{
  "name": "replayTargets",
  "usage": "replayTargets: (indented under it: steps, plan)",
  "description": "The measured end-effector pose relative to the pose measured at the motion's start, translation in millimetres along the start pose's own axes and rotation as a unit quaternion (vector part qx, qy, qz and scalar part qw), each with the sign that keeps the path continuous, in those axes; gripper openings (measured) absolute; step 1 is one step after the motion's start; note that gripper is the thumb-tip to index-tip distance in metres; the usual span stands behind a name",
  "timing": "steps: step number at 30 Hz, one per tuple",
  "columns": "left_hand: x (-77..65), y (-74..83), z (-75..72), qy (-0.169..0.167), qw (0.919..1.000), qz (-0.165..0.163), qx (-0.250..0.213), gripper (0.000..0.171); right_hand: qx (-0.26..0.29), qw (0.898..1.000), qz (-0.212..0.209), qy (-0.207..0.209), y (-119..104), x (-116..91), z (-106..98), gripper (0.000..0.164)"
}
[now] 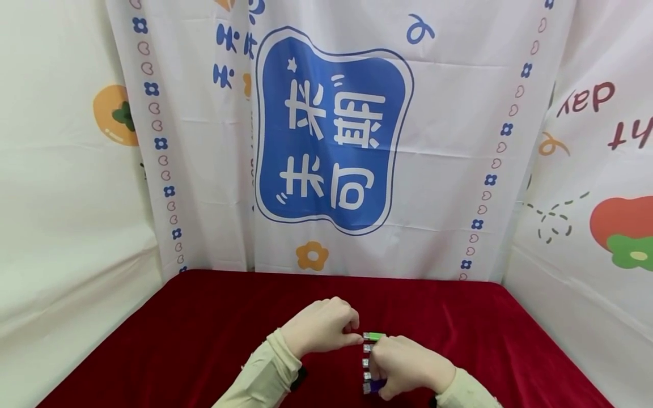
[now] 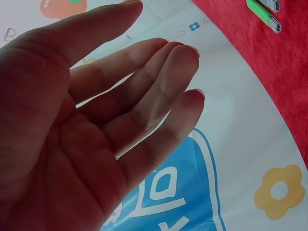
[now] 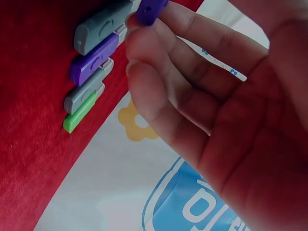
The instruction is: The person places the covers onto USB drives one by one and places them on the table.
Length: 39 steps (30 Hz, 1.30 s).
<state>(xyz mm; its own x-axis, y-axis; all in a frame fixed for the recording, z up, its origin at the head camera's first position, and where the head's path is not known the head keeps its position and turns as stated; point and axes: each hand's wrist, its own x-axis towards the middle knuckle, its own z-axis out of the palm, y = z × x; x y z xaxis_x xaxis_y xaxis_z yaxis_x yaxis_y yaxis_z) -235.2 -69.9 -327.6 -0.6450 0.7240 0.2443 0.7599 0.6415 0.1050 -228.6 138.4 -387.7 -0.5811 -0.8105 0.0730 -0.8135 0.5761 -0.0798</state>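
In the head view, my right hand (image 1: 408, 362) pinches a purple USB flash drive (image 1: 374, 387) at the near end of a column of drives. The right wrist view shows this purple drive at the fingertips, partly cut off by the frame's top. Beside that hand (image 3: 192, 86) lie a grey drive (image 3: 103, 29), another purple drive (image 3: 95, 58), a second grey drive (image 3: 86, 91) and a green drive (image 3: 80, 113). My left hand (image 1: 326, 326) hovers left of the green drive (image 1: 374, 336), its fingers loosely bent around nothing. The right hand hides most of the middle drives from the head camera.
Dark red cloth (image 1: 245, 317) covers the table. A white printed curtain (image 1: 449, 141) hangs behind it, with pale cloth walls (image 1: 66, 226) at both sides. The drives lie roughly parallel, metal plugs pointing left in the head view.
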Motion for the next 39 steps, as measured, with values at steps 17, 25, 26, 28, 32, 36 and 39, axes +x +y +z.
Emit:
replayTargets:
  steps: [17,25,26,28,32,36,39]
  plan:
    - [-1.3,0.7,-1.6,0.009,0.9999,0.005,-0.002,0.011,-0.016,1.000,0.015,-0.015,-5.1,0.4,3.5,0.026]
    - [-0.8,-2.8,-2.3,0.001,1.0000,0.000,-0.004,0.010,0.011,0.999,0.047,-0.026,-8.5,-3.1,-15.4,0.031]
    - [-0.4,-3.3,-1.9,-0.002,1.0000,-0.001,-0.004,0.010,0.019,0.998,0.056,-0.031,-8.8,-4.3,-18.0,0.031]
    - [0.1,-4.0,-1.0,-0.009,0.9999,-0.003,-0.003,0.010,0.022,0.996,0.073,-0.039,-8.9,-7.6,-21.6,0.033]
    - [-1.1,-3.9,0.1,-0.020,0.9998,-0.007,-0.003,0.011,0.026,0.993,0.095,-0.059,-9.2,-13.5,-22.9,0.038]
    - [-4.3,-3.9,0.3,-0.022,0.9997,-0.010,-0.010,0.011,0.010,0.989,0.105,-0.105,-12.0,-14.0,-18.5,0.041]
    - [-5.2,-3.5,0.9,-0.021,0.9997,-0.010,-0.012,0.011,-0.005,0.983,0.117,-0.144,-15.0,-13.5,-14.4,0.038]
